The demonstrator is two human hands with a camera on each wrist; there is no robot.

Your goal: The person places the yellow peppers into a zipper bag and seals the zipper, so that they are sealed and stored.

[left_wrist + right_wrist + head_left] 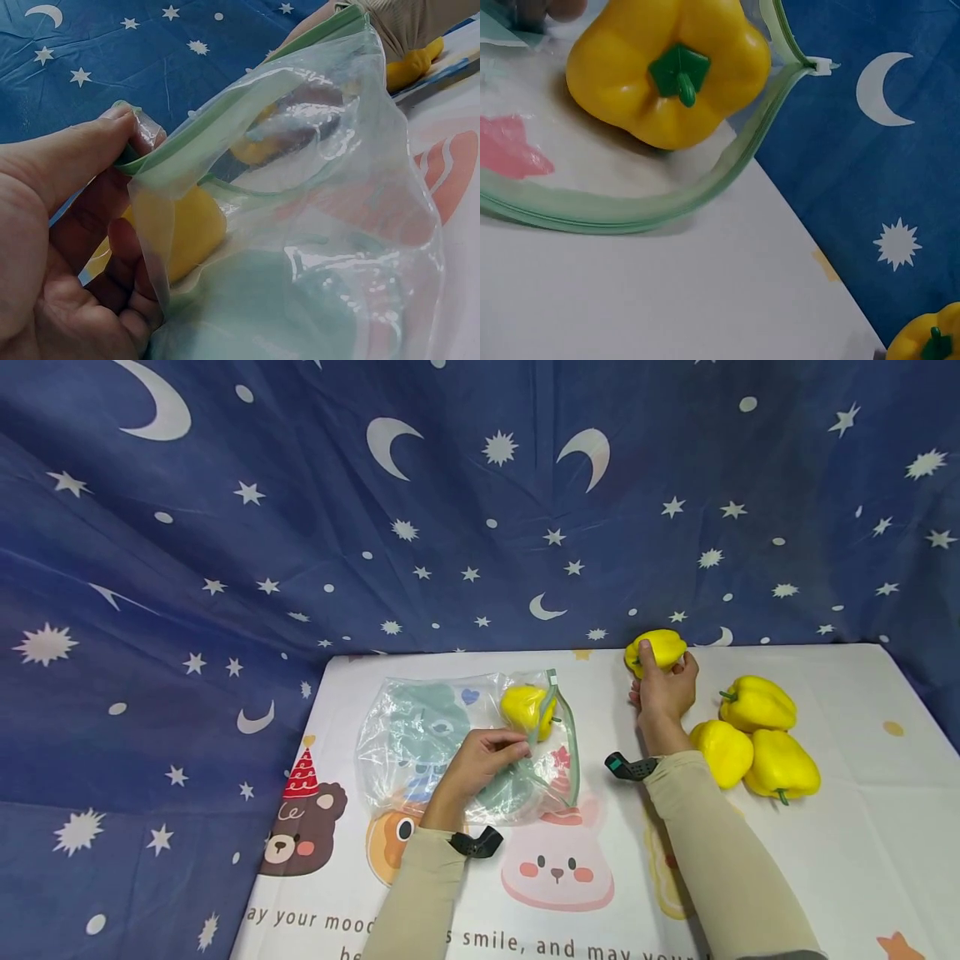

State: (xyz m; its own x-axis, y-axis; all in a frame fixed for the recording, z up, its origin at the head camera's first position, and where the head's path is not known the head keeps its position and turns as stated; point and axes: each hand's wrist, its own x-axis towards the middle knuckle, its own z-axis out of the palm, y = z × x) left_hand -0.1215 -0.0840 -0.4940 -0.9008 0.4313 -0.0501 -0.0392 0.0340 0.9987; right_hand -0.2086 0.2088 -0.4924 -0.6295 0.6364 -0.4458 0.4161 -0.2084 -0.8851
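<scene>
A clear zip bag [378, 752] with a green zip edge lies on the table, its mouth facing right and gaping. Inside, near the mouth, sits one yellow bell pepper [522, 706], its green stem toward the opening [679, 75]. My left hand [483, 762] pinches the bag's green edge [180, 146] between thumb and fingers. Over by the table's back edge, my right hand [667, 693] grips another yellow bell pepper [662, 647]. Only part of a pepper [922, 337] shows in the right wrist view's lower corner; the right hand is mostly out of that view.
Three more yellow bell peppers, at the back [761, 703], left [722, 753] and front [783, 764], cluster right of my right forearm. A printed white cloth [862, 868] covers the table. Blue star-and-moon curtain [450, 510] hangs behind it and along the left.
</scene>
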